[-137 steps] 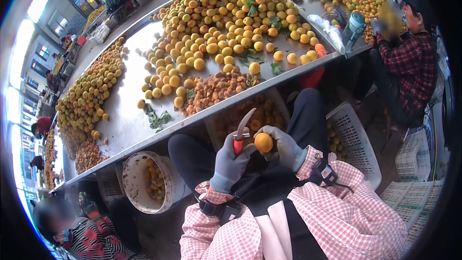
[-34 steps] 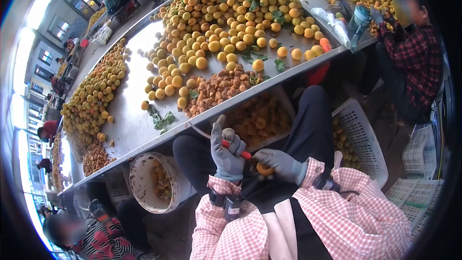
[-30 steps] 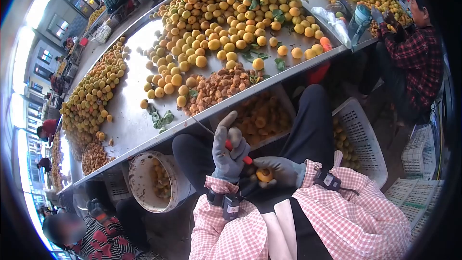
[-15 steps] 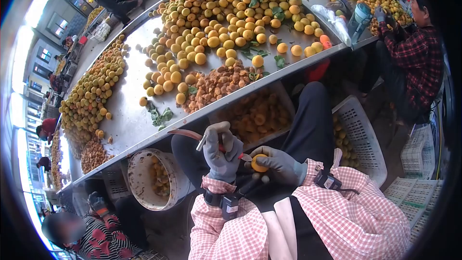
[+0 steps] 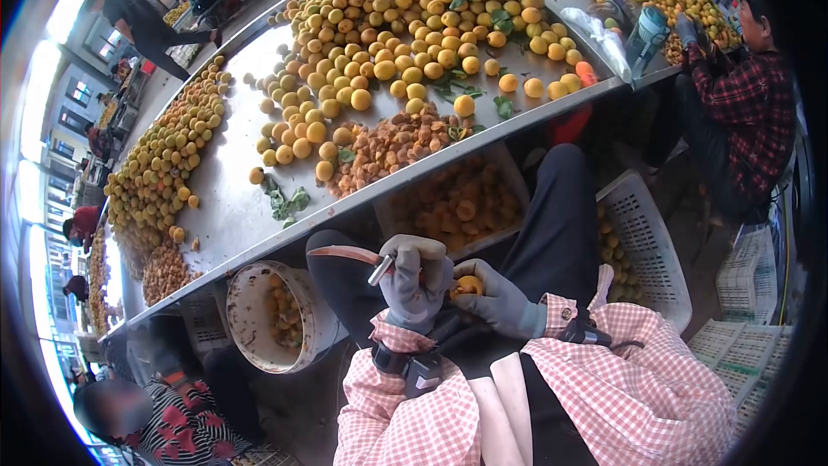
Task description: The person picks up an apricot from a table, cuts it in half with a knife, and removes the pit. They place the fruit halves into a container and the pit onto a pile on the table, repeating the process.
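My gloved left hand (image 5: 417, 285) is closed around a hand tool (image 5: 345, 253) with a curved reddish strip and a silver metal end jutting out past the thumb side. Its working end is hidden behind the fingers. Close beside it, my gloved right hand (image 5: 503, 300) grips a yellow-orange apricot (image 5: 467, 286), its near side darkened, perhaps cut. Both hands are above my lap, in front of the metal table. A heap of brown pits (image 5: 397, 148) lies along the table's near edge, with whole apricots (image 5: 379, 43) piled behind.
A dirty white bucket (image 5: 246, 328) holding fruit stands left of my knees. Under the table edge sits a crate of opened fruit (image 5: 457, 207). A white plastic basket (image 5: 647, 242) is at my right. Co-workers sit right (image 5: 746, 112) and lower left (image 5: 185, 418).
Both hands have shifted slightly; the left has moved right and turned, hiding the red and silver tip that showed by the apricot. A person in the background at upper left has stepped left.
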A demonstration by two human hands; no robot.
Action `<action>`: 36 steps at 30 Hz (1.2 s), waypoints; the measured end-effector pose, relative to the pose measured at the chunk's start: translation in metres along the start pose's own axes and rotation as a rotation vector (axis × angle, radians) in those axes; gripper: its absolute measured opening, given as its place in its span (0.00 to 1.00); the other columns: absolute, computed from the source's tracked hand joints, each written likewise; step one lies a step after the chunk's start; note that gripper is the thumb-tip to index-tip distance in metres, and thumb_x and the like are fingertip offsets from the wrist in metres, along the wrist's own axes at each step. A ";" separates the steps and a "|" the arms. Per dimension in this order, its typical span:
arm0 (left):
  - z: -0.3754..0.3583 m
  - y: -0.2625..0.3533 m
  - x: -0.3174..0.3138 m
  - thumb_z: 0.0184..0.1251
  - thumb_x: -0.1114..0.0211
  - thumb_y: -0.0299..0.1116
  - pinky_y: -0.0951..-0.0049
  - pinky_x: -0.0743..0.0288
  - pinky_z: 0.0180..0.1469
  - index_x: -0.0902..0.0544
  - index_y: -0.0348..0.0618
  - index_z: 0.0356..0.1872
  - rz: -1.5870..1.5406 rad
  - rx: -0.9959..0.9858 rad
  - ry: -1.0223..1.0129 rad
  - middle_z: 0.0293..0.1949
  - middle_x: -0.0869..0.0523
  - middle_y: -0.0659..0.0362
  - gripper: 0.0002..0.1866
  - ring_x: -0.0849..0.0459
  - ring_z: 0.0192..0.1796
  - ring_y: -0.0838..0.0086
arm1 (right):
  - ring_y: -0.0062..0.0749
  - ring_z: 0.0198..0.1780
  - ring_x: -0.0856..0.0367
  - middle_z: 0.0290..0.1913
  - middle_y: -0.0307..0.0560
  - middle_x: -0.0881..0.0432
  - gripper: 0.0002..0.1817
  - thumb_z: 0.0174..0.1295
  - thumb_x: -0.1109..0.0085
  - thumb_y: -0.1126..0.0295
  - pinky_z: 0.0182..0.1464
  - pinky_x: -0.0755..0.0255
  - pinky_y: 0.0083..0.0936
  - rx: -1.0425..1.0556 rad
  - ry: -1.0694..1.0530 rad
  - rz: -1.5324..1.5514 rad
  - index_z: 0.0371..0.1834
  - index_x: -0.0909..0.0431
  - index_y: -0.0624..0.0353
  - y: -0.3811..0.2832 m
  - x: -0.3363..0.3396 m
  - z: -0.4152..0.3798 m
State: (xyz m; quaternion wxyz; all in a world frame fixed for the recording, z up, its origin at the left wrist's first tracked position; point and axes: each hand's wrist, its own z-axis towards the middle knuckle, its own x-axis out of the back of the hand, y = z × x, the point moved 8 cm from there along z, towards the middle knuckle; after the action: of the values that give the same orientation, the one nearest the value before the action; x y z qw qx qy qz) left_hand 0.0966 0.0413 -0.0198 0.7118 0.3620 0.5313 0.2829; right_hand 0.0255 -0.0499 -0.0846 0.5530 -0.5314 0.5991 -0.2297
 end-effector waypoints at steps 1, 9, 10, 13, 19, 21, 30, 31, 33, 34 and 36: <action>-0.002 -0.003 0.003 0.73 0.46 0.50 0.78 0.48 0.16 0.23 0.44 0.35 -0.009 0.009 0.042 0.13 0.37 0.67 0.19 0.43 0.12 0.83 | 0.19 0.44 0.26 0.45 0.41 0.27 0.19 0.66 0.41 0.69 0.49 0.31 0.16 -0.001 -0.003 -0.001 0.57 0.34 0.57 0.001 0.000 0.001; 0.005 -0.005 0.004 0.72 0.46 0.51 0.78 0.46 0.16 0.23 0.43 0.42 -0.019 0.075 0.154 0.16 0.33 0.67 0.20 0.42 0.12 0.83 | 0.18 0.31 0.25 0.41 0.41 0.26 0.20 0.66 0.41 0.64 0.33 0.29 0.15 -0.227 -0.051 -0.142 0.57 0.35 0.55 -0.013 0.003 0.001; 0.007 -0.001 0.001 0.72 0.46 0.51 0.79 0.46 0.15 0.23 0.43 0.43 -0.007 0.035 0.162 0.17 0.32 0.67 0.20 0.41 0.12 0.83 | 0.18 0.31 0.25 0.41 0.41 0.26 0.20 0.66 0.41 0.64 0.33 0.29 0.15 -0.225 -0.050 -0.142 0.57 0.35 0.55 -0.015 0.001 0.000; 0.010 0.006 -0.004 0.72 0.46 0.52 0.80 0.47 0.15 0.24 0.42 0.43 -0.049 0.076 -0.002 0.15 0.34 0.67 0.20 0.41 0.12 0.83 | 0.13 0.23 0.30 0.34 0.38 0.26 0.21 0.65 0.39 0.62 0.22 0.37 0.13 -0.196 -0.024 -0.060 0.56 0.33 0.57 -0.020 -0.001 -0.001; 0.001 0.001 -0.005 0.71 0.41 0.48 0.82 0.45 0.18 0.21 0.37 0.40 -0.124 0.101 -0.119 0.17 0.29 0.65 0.20 0.36 0.16 0.84 | 0.12 0.24 0.32 0.33 0.37 0.28 0.20 0.66 0.41 0.64 0.24 0.37 0.11 -0.352 -0.155 0.156 0.57 0.35 0.56 -0.010 -0.012 -0.003; -0.001 0.002 -0.007 0.71 0.41 0.47 0.82 0.45 0.18 0.21 0.37 0.40 -0.093 0.070 -0.112 0.17 0.29 0.65 0.19 0.36 0.16 0.84 | 0.19 0.31 0.24 0.38 0.41 0.25 0.19 0.66 0.43 0.68 0.32 0.29 0.17 -0.304 -0.128 0.080 0.56 0.35 0.60 -0.020 -0.015 -0.001; 0.002 0.016 -0.011 0.71 0.41 0.45 0.80 0.43 0.17 0.23 0.41 0.35 -0.111 -0.017 0.001 0.14 0.31 0.65 0.16 0.37 0.13 0.82 | 0.47 0.52 0.20 0.48 0.57 0.23 0.20 0.61 0.39 0.73 0.50 0.27 0.33 0.493 -0.101 -0.602 0.54 0.34 0.64 -0.053 -0.020 0.002; 0.003 0.010 -0.005 0.71 0.41 0.45 0.79 0.44 0.17 0.23 0.41 0.35 -0.162 0.026 0.083 0.13 0.33 0.66 0.16 0.39 0.12 0.82 | 0.47 0.52 0.20 0.48 0.57 0.23 0.20 0.61 0.39 0.73 0.50 0.27 0.33 0.493 -0.101 -0.602 0.54 0.34 0.64 -0.053 -0.018 0.003; 0.004 -0.001 0.005 0.72 0.41 0.44 0.78 0.48 0.15 0.23 0.42 0.33 -0.217 0.119 0.254 0.12 0.36 0.68 0.15 0.42 0.11 0.83 | 0.48 0.50 0.20 0.47 0.56 0.23 0.20 0.61 0.39 0.70 0.48 0.27 0.33 0.515 -0.056 -0.800 0.54 0.33 0.62 -0.050 -0.015 0.007; 0.005 -0.003 0.004 0.72 0.41 0.44 0.78 0.48 0.15 0.23 0.42 0.33 -0.215 0.118 0.253 0.12 0.36 0.68 0.15 0.42 0.11 0.83 | 0.48 0.50 0.20 0.47 0.56 0.23 0.20 0.61 0.39 0.70 0.48 0.27 0.33 0.517 -0.056 -0.800 0.54 0.33 0.62 -0.046 -0.012 0.009; 0.007 -0.009 0.010 0.72 0.44 0.47 0.79 0.52 0.14 0.22 0.45 0.33 -0.058 0.128 0.320 0.10 0.42 0.69 0.16 0.46 0.10 0.84 | 0.48 0.46 0.20 0.46 0.56 0.24 0.18 0.62 0.40 0.67 0.46 0.27 0.34 0.464 -0.033 -0.897 0.53 0.32 0.60 -0.034 -0.004 0.016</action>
State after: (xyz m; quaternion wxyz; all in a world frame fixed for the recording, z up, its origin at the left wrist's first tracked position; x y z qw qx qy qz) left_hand 0.1060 0.0425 -0.0313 0.6014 0.3416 0.6651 0.2817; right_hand 0.0525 -0.0527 -0.0582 0.5129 -0.6032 0.2359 -0.5634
